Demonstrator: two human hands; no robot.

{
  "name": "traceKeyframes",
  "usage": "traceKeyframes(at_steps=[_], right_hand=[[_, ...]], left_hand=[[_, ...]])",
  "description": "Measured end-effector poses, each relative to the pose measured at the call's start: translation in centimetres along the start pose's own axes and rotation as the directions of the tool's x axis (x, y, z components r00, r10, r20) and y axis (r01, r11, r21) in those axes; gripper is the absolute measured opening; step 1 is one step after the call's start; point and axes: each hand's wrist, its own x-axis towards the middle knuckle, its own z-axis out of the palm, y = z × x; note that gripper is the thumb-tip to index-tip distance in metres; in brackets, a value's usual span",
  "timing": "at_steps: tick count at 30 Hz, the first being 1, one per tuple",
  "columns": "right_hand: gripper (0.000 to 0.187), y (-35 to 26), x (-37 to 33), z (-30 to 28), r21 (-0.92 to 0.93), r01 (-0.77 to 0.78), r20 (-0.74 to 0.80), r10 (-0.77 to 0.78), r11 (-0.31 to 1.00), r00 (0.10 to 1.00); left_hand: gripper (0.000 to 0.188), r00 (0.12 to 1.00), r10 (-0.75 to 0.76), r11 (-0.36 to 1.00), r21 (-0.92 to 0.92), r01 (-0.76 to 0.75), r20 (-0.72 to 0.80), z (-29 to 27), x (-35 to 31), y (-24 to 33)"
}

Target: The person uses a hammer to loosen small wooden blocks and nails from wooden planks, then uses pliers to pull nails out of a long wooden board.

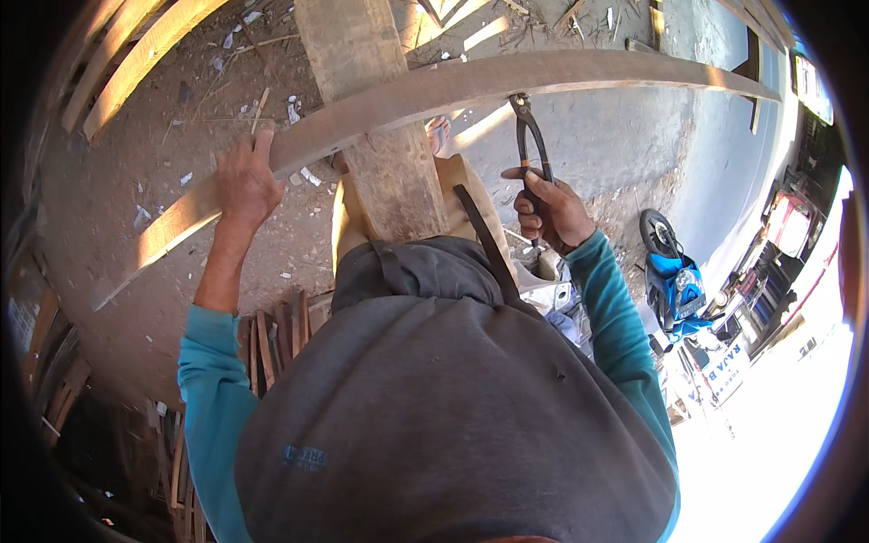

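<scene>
A long wooden beam (407, 95) crosses in front of me, lying over a wide, worn plank (394, 176) that runs away from my lap. My left hand (249, 179) is closed over the left part of the beam, its fingertips partly hidden behind the wood. In my right hand (554, 210) is a pair of dark pincers (522, 136), held by the handles with the jaws upward. Those jaws meet the beam's near edge, right of the plank. Whether they grip a nail there is too small to tell.
Wooden slats (149, 63) stand at the upper left, and more wood pieces (272, 339) lie beside my left arm. Scraps litter the dirt floor (217, 118). A blue motorbike (674, 281) is parked at the right. A dark strap-like strip (484, 231) lies by my right thigh.
</scene>
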Motion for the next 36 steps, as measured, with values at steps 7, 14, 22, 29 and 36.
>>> traceKeyframes(at_steps=[7, 14, 22, 29, 36], right_hand=[[0.03, 4.2, 1.8, 3.8, 0.124, 0.068, -0.157, -0.048, 0.99, 0.986], [0.028, 6.2, 3.4, 7.2, 0.196, 0.217, -0.253, -0.165, 0.956, 0.953], [0.029, 7.9, 6.6, 11.5, 0.333, 0.343, -0.358, -0.219, 0.878, 0.908], [0.022, 9.2, 8.9, 11.8, 0.229, 0.483, -0.394, -0.373, 0.845, 0.84], [0.042, 1.6, 1.1, 1.2, -0.166, 0.195, -0.033, -0.203, 0.967, 0.979]], left_hand=[[0.072, 0.996, 0.063, 0.997, -0.04, -0.065, -0.058, -0.2, -0.2, 0.1], [0.075, 1.0, 0.023, 1.0, -0.004, -0.023, -0.009, 0.1, -0.4, -0.1], [0.078, 0.998, 0.052, 0.998, -0.028, -0.053, -0.029, 0.6, -0.3, -0.5], [0.077, 0.998, 0.019, 0.997, -0.071, -0.014, 0.065, -0.7, 0.2, 0.0], [0.072, 0.999, 0.023, 0.999, -0.032, -0.023, -0.025, -0.2, -0.6, 0.2]])
